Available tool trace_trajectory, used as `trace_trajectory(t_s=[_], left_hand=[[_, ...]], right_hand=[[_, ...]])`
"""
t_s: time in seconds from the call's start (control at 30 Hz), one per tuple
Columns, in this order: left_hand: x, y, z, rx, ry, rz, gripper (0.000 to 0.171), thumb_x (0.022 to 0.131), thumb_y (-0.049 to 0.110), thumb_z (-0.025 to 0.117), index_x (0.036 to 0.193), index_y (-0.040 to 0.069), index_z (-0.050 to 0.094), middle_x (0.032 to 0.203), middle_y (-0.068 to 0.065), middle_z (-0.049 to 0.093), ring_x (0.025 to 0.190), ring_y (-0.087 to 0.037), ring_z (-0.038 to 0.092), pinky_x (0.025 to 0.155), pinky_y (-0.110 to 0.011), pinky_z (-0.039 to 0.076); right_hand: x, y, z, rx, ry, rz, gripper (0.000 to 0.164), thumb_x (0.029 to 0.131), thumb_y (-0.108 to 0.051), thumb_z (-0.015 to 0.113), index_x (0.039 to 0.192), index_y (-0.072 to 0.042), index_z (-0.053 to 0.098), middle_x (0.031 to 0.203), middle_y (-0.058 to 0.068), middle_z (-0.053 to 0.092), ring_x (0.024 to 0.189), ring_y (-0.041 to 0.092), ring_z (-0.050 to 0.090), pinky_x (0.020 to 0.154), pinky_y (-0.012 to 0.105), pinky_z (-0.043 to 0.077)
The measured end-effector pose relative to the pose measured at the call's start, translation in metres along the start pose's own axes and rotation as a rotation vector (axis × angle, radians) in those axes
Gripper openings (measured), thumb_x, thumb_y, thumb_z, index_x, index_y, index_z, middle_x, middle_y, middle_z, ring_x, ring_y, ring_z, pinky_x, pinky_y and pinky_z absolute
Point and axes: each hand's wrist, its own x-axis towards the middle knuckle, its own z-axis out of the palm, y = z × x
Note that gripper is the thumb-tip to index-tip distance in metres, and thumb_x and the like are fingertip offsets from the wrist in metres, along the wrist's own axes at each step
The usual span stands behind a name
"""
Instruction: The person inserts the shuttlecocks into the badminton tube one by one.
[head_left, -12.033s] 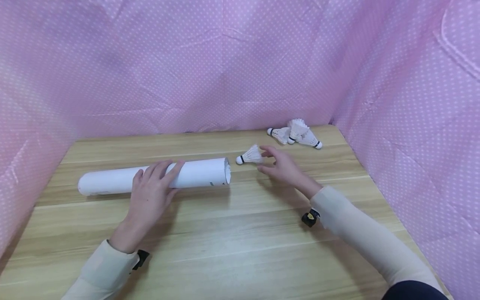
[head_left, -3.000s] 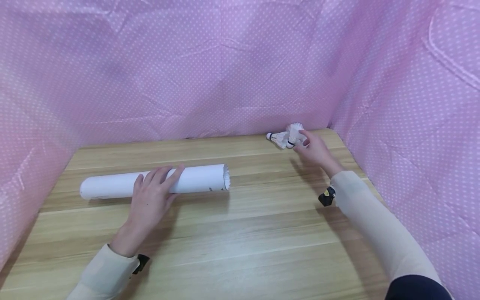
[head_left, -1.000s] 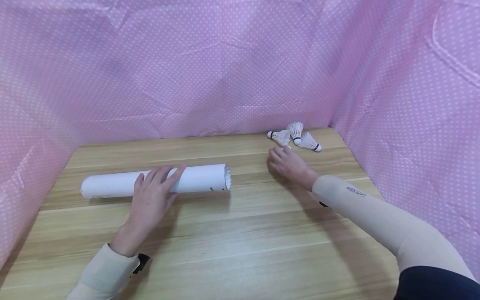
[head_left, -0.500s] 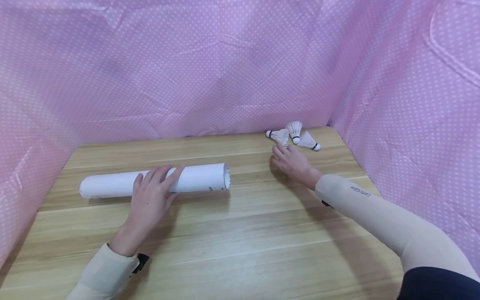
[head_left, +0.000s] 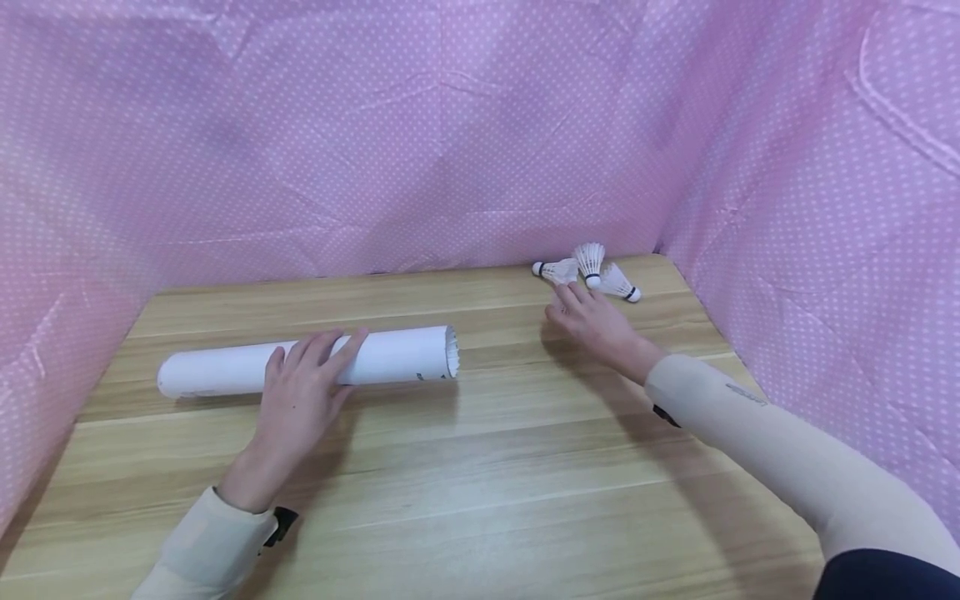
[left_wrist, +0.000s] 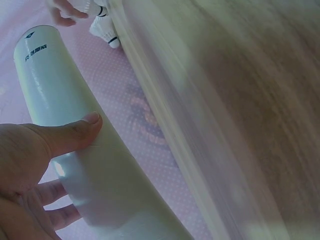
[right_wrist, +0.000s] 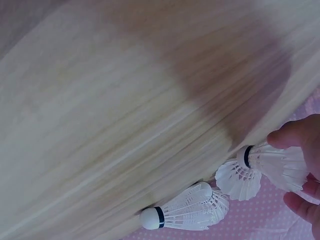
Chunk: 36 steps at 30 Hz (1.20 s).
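Observation:
My left hand [head_left: 300,400] grips a long white shuttlecock tube [head_left: 397,354] lying on the table. In the left wrist view, the thumb lies along the near side of the tube [left_wrist: 55,90] and fingertips show on the far side. White feather tips show inside the tube's mouth, which faces right. At the back right, my right hand [head_left: 600,329] holds a white shuttlecock [right_wrist: 280,165] by its feathers between thumb and fingers; the black-banded cork points away from the palm. Beside the fingertips lie a left shuttlecock [head_left: 557,271], a middle shuttlecock [head_left: 590,262] and a right shuttlecock [head_left: 618,283].
The wooden table [head_left: 450,483] extends toward me and between both hands. A pink dotted cloth [head_left: 420,167] hangs close along its back edge and right side. Black wrist cameras are strapped at both sleeves.
The shuttlecock lying near the tube's mouth 12 seconds ago is gone from there. My right hand has moved to the pile and grips a shuttlecock, lately shifting slightly right. The left hand stays put.

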Motion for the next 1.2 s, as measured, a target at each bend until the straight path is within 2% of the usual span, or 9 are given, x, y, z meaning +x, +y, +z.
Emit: trace_trajectory(t_s=[0.13, 0.23, 0.4, 0.53, 0.67, 0.83, 1.03, 1.1, 1.2], left_hand=[[0.000, -0.001, 0.001, -0.007, -0.003, -0.005, 0.087, 0.067, 0.001, 0.091, 0.144, 0.020, 0.056, 0.132, -0.020, 0.057, 0.122, -0.044, 0.051, 0.097, -0.076, 0.032], [-0.001, -0.002, 0.002, -0.010, -0.002, -0.006, 0.087, 0.067, 0.001, 0.091, 0.144, 0.020, 0.055, 0.132, -0.020, 0.057, 0.122, -0.044, 0.051, 0.098, -0.076, 0.031], [0.000, -0.002, 0.002, -0.010, -0.005, -0.010, 0.086, 0.067, 0.002, 0.091, 0.144, 0.020, 0.056, 0.132, -0.020, 0.057, 0.122, -0.044, 0.051, 0.098, -0.076, 0.031], [0.000, -0.001, 0.002, -0.014, -0.007, -0.013, 0.085, 0.068, 0.002, 0.091, 0.143, 0.020, 0.056, 0.132, -0.019, 0.057, 0.122, -0.045, 0.051, 0.098, -0.075, 0.031], [0.001, 0.000, 0.002, -0.016, -0.008, -0.016, 0.085, 0.068, 0.002, 0.091, 0.143, 0.020, 0.056, 0.132, -0.020, 0.057, 0.121, -0.045, 0.051, 0.098, -0.075, 0.031], [0.001, -0.001, 0.003, -0.017, -0.015, -0.022, 0.085, 0.068, 0.001, 0.090, 0.144, 0.020, 0.055, 0.133, -0.020, 0.056, 0.122, -0.046, 0.050, 0.099, -0.076, 0.030], [0.000, -0.001, 0.002, -0.018, -0.013, -0.018, 0.086, 0.068, 0.000, 0.090, 0.144, 0.019, 0.055, 0.132, -0.020, 0.056, 0.121, -0.046, 0.051, 0.098, -0.076, 0.031], [0.000, 0.000, 0.002, -0.020, -0.010, -0.017, 0.087, 0.067, -0.001, 0.091, 0.144, 0.020, 0.055, 0.132, -0.020, 0.057, 0.121, -0.046, 0.051, 0.098, -0.076, 0.031], [0.001, 0.000, 0.003, -0.023, -0.010, -0.018, 0.087, 0.068, -0.001, 0.091, 0.144, 0.020, 0.055, 0.133, -0.020, 0.057, 0.122, -0.045, 0.051, 0.098, -0.076, 0.031]], right_hand=[[-0.003, -0.001, -0.003, 0.135, 0.076, 0.040, 0.040, 0.079, 0.021, 0.057, 0.111, -0.002, 0.060, 0.123, 0.025, 0.052, 0.107, 0.042, 0.054, 0.077, 0.048, 0.057], [-0.004, -0.003, -0.006, 0.215, 0.106, 0.099, 0.036, 0.080, 0.014, 0.065, 0.111, -0.002, 0.062, 0.115, 0.025, 0.053, 0.105, 0.043, 0.055, 0.081, 0.050, 0.056], [-0.005, -0.008, -0.011, 0.404, 0.147, 0.224, 0.044, 0.076, 0.004, 0.079, 0.116, -0.005, 0.064, 0.115, 0.024, 0.056, 0.103, 0.041, 0.056, 0.087, 0.052, 0.051], [-0.007, -0.014, -0.016, 0.548, 0.170, 0.338, 0.050, 0.077, -0.001, 0.083, 0.123, -0.006, 0.064, 0.121, 0.024, 0.056, 0.109, 0.041, 0.055, 0.092, 0.053, 0.049], [-0.011, -0.023, -0.021, 0.619, 0.224, 0.427, 0.054, 0.077, -0.004, 0.085, 0.127, -0.005, 0.064, 0.129, 0.027, 0.053, 0.115, 0.042, 0.053, 0.097, 0.054, 0.047], [-0.012, -0.033, -0.027, 0.711, 0.332, 0.469, 0.055, 0.074, -0.001, 0.087, 0.124, -0.003, 0.066, 0.123, 0.023, 0.056, 0.108, 0.036, 0.055, 0.085, 0.047, 0.053], [-0.012, -0.045, -0.038, 1.018, 0.321, 0.586, 0.055, 0.078, 0.000, 0.085, 0.129, -0.003, 0.064, 0.127, 0.017, 0.057, 0.114, 0.032, 0.054, 0.079, 0.040, 0.060], [-0.010, -0.051, -0.051, 1.138, 0.303, 0.628, 0.054, 0.080, 0.002, 0.083, 0.129, 0.001, 0.062, 0.127, 0.019, 0.057, 0.114, 0.035, 0.055, 0.083, 0.044, 0.059], [-0.008, -0.056, -0.055, 1.291, 0.267, 0.672, 0.054, 0.082, -0.003, 0.082, 0.132, 0.001, 0.061, 0.128, 0.018, 0.061, 0.115, 0.035, 0.058, 0.089, 0.049, 0.056]])
